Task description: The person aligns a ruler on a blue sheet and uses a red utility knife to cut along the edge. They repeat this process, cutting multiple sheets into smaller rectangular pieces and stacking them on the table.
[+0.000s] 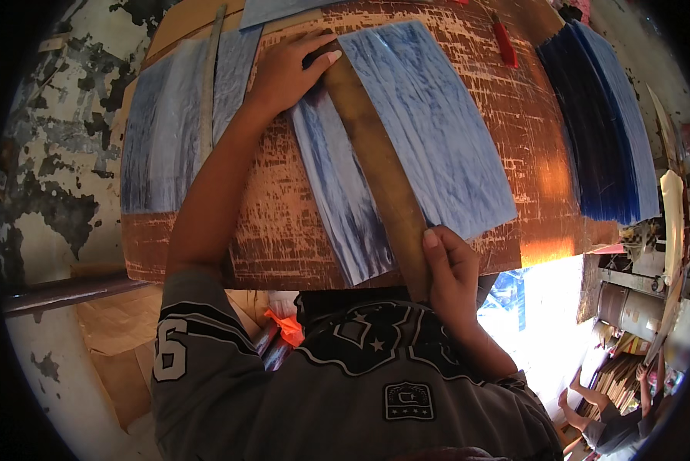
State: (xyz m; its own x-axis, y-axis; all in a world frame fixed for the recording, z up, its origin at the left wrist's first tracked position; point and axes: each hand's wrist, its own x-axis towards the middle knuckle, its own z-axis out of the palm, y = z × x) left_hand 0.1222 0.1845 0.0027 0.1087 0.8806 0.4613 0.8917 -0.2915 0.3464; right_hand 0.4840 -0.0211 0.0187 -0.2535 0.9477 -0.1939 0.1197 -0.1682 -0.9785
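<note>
A wooden straightedge point(379, 177) is held across blue sheets point(437, 131) on the worktop point(283, 223).
Its far end is pressed flat by the left hand point(287, 73), fingers spread; its near end is pinched in the right hand point(452, 276) grip.

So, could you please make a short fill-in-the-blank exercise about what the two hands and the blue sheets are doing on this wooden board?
1. The left hand presses the far end of a long ____ straightedge.
2. The right hand grips the straightedge at its ____ end.
3. The straightedge lies across a streaked ____ sheet.
4. A stack of dark blue sheets lies at the board's ____ side.

Missing words: wooden; near; blue; right
</note>
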